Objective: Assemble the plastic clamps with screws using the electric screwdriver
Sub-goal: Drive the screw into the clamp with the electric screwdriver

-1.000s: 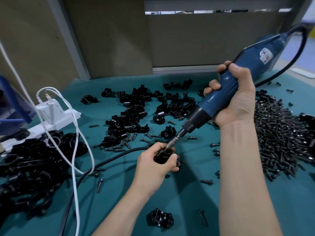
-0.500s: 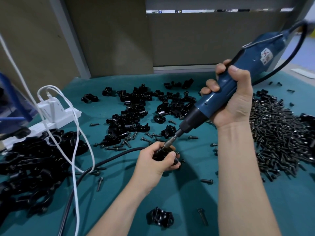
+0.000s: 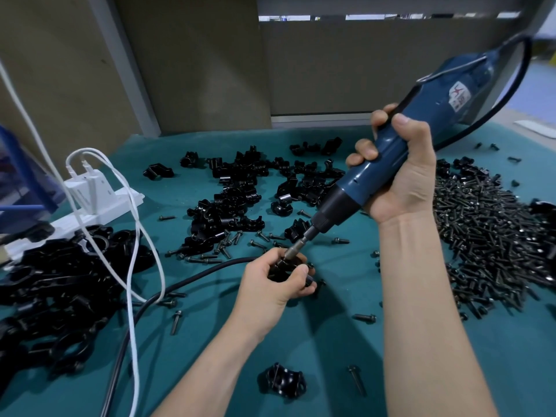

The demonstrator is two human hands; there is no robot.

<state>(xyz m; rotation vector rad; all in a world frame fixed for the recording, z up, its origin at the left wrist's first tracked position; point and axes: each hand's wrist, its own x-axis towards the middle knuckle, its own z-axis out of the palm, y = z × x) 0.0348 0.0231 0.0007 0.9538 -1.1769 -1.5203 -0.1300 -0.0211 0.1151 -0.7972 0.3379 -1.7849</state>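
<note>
Right hand [image 3: 401, 179] drives screwdriver [image 3: 400, 145] into held clamp [image 3: 285, 267].

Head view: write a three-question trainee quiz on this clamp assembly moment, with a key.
1. The electric screwdriver is gripped by: A) the left hand, B) the right hand, C) neither.
2. True or false: the screwdriver's bit touches the black plastic clamp that the left hand holds.
3. Fill in: the big pile of loose screws lies on the person's ____ side.
Key: 1 B; 2 true; 3 right.
</note>
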